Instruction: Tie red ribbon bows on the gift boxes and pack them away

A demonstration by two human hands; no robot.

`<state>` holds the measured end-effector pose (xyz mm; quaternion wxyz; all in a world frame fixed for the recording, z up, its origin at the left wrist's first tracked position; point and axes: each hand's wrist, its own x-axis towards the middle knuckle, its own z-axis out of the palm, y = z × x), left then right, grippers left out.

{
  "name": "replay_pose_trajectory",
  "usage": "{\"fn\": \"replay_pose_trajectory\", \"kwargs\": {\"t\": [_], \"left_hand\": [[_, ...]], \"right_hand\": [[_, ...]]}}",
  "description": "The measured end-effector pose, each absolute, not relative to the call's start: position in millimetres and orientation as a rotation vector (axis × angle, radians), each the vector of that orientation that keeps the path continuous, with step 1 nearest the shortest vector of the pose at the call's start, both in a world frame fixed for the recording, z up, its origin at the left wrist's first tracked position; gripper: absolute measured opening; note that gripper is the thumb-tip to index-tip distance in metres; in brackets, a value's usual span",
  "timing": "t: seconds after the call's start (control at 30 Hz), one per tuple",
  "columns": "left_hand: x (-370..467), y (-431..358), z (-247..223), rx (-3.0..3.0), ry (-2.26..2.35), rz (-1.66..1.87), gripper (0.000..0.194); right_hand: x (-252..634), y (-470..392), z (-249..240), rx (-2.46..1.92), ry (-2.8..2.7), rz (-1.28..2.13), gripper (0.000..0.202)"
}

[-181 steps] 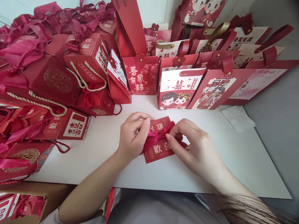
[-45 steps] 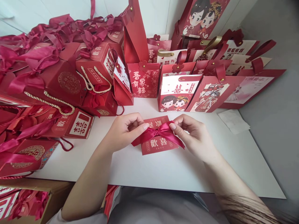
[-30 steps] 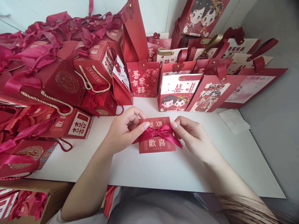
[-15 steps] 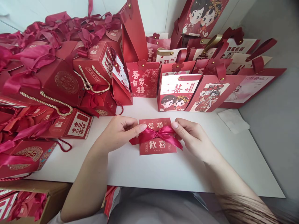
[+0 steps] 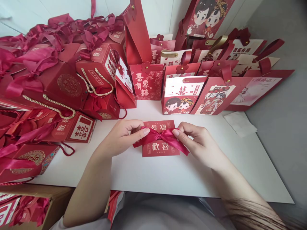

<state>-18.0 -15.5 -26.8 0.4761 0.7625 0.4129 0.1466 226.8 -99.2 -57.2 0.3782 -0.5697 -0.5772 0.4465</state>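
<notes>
A red gift box [image 5: 160,150] with pale Chinese characters rests on the white table in front of me. Across its top lies a magenta ribbon [image 5: 159,136] tied in a bow, its tails hanging to either side. My left hand [image 5: 127,135] pinches the bow's left loop between thumb and fingers. On the other side my right hand [image 5: 195,140] pinches the right loop. The lower sides of the box are hidden from this angle.
Many ribboned red boxes [image 5: 69,86] are stacked on the left. Upright red gift bags [image 5: 183,95] line the back. A white tissue [image 5: 240,124] lies at right on the white table [image 5: 240,169]. A cardboard box [image 5: 59,199] with more red boxes stands at lower left.
Both hands still hold the ribbon loops. My right hand has shifted slightly left, and the gift box has moved a little left and away from me.
</notes>
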Motion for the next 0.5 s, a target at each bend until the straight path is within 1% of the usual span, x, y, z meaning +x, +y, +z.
{"fn": "replay_pose_trajectory", "kwargs": {"t": [0.5], "left_hand": [[-15.3,-14.2,-24.6,1.944,0.978,0.358,0.041]], "right_hand": [[229.8,-98.2,-54.5,-1.452,-1.561,1.036,0.042]]}}
